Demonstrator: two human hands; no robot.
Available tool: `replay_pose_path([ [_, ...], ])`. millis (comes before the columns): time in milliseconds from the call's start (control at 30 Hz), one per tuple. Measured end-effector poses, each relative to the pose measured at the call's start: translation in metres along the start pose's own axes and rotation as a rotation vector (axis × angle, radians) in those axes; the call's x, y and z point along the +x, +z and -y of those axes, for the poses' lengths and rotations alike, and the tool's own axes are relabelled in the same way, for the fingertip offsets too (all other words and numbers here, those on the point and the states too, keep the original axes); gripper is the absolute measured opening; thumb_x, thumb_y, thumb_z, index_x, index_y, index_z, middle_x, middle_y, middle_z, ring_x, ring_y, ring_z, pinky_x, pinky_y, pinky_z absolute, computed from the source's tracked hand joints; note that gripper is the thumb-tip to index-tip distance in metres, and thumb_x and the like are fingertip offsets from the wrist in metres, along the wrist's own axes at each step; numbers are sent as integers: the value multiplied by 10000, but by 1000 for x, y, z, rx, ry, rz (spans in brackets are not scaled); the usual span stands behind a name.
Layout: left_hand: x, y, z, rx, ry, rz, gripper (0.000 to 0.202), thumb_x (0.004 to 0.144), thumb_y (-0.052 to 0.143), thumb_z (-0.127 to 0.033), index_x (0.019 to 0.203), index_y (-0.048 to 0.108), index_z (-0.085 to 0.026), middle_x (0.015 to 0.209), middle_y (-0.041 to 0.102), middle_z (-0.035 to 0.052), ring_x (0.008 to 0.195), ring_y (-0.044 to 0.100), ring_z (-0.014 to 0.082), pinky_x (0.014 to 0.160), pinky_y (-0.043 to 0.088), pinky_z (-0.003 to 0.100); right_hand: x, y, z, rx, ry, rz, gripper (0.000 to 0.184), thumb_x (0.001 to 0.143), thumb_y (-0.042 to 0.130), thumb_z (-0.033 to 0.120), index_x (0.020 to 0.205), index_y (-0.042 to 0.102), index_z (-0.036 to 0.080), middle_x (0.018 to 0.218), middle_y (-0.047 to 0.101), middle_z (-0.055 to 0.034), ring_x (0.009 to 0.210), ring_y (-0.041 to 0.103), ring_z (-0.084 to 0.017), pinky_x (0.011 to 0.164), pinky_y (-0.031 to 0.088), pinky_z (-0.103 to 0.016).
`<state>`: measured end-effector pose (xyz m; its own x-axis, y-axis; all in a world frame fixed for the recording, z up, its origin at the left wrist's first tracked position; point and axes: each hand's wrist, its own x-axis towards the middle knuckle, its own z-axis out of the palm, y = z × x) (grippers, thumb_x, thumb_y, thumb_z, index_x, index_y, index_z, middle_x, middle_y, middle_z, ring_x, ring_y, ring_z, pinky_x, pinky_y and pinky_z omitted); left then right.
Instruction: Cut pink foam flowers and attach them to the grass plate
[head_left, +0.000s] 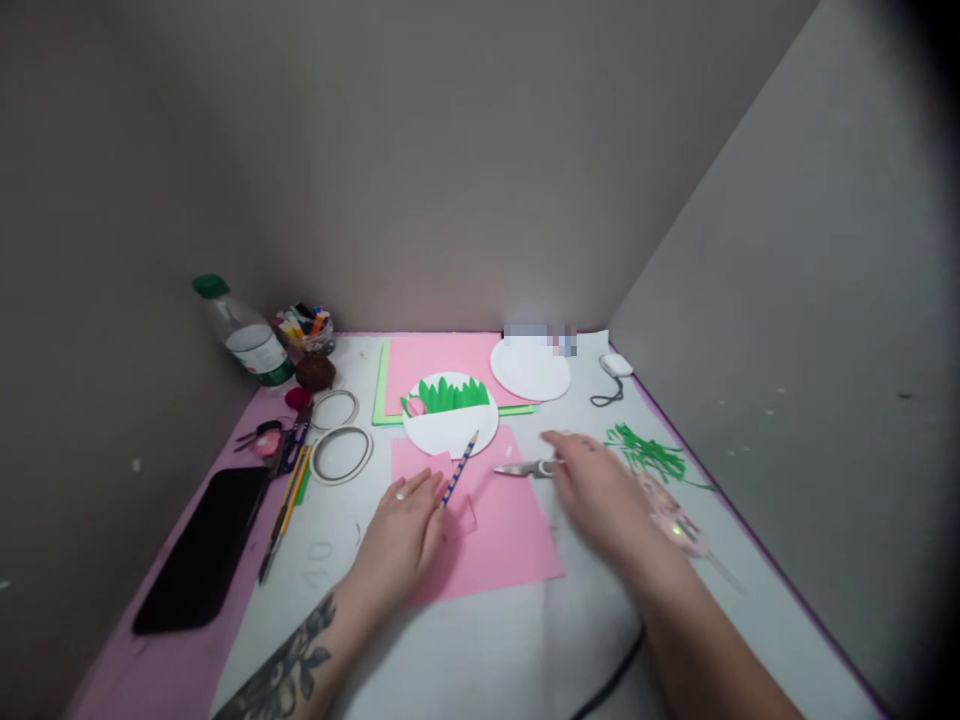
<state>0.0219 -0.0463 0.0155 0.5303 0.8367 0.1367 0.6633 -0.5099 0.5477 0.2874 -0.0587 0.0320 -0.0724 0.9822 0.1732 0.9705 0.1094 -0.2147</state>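
Note:
A square of pink paper (510, 540) lies on the white work surface, with a small outline drawn near its middle. My left hand (405, 525) rests on the paper's left part, a ring on one finger. From between its thumb and forefinger sticks a blue-patterned pencil (461, 465), point facing away. My right hand (600, 490), somewhat blurred, is at the handles of the scissors (525, 469), fingers closed around them; the blades point left over the paper's edge. Just beyond is a white paper plate (450, 438) with green paper grass and a pink paper piece on it.
A second white plate (531, 368) and coloured sheets (442, 350) lie at the back. To the right are green paper strips (649, 452) and a pink glue gun (679, 525). Tape rolls (341, 456), pencils (285, 510), a black phone (202, 550) and a bottle (251, 340) occupy the left.

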Motion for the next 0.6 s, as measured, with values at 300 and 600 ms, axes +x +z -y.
replay_pose_path([
  [300, -8, -6, -15, -236, 56, 108, 306, 930, 343, -240, 857, 635, -190, 916, 687, 84, 893, 617, 195, 836, 486, 340, -10, 24, 43, 476, -39, -19, 161, 847, 536, 276, 721, 611, 209, 679, 647, -52, 683, 589, -202, 656, 429, -297],
  [600, 12, 7, 4, -103, -236, 176, 330, 831, 503, -241, 1161, 496, -230, 972, 686, 41, 885, 646, 218, 724, 471, 315, 5, 8, 57, 1168, 148, 182, 418, 879, 438, 590, 815, 560, 195, 698, 656, -33, 608, 606, -145, 561, 471, -250],
])
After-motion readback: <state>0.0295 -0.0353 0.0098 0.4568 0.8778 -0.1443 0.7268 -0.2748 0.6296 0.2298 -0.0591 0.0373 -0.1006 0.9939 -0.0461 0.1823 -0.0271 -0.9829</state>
